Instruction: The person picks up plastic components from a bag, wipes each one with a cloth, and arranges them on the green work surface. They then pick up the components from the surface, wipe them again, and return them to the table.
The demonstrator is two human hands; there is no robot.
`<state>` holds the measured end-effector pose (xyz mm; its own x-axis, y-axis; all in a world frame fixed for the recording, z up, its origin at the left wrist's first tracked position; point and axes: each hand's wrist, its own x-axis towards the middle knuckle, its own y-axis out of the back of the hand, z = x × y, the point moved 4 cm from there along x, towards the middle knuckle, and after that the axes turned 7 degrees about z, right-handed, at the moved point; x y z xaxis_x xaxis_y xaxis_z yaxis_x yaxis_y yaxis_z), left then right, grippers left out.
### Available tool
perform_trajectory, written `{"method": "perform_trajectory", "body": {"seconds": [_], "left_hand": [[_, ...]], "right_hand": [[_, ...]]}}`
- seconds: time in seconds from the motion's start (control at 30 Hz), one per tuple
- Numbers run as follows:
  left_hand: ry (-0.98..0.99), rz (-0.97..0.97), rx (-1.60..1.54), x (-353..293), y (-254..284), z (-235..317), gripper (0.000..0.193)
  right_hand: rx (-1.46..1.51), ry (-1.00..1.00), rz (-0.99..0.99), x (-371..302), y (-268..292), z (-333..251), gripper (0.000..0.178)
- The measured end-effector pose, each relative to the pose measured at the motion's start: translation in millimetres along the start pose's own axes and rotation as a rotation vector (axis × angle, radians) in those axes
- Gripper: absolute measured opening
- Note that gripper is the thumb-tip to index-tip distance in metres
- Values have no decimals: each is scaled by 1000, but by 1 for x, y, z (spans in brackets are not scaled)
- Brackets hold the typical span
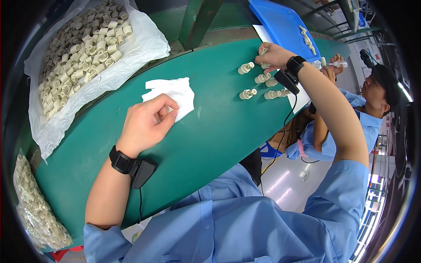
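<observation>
My left hand (147,122) is closed in a pinch beside a white sheet (186,98) with uneven edges on the green tabletop. Whatever its fingertips hold, if anything, is too small to make out. Farther right, my right hand (277,57) grips a cream plastic fitting (264,51) among several others standing or lying on the table. Closest to that hand on its left is a fitting (246,68) with a narrower stem. Another fitting (248,94) lies nearer to me, and the wrist strap partly covers the ones at the right.
A white plastic liner (149,37) heaped with cream plastic parts lies at the far left. Below it sits a clear bag (37,206) of similar parts. A blue tray (280,22) holds a few pieces at the far right. Beside it, a co-worker (364,105) handles a part.
</observation>
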<state>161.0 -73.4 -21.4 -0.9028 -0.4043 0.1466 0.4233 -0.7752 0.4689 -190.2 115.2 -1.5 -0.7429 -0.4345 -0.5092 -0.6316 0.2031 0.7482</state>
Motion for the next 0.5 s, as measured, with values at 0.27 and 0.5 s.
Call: {"method": "perform_trajectory", "body": {"seconds": [0.27,0.5], "left_hand": [[18,3,-8,0,0,1,2],[-24,36,-28,2,3,-2,3]], "right_hand": [[-204,26,81,-5,1,-14,39],[-21,232,143,-40,28,-40,33]]}}
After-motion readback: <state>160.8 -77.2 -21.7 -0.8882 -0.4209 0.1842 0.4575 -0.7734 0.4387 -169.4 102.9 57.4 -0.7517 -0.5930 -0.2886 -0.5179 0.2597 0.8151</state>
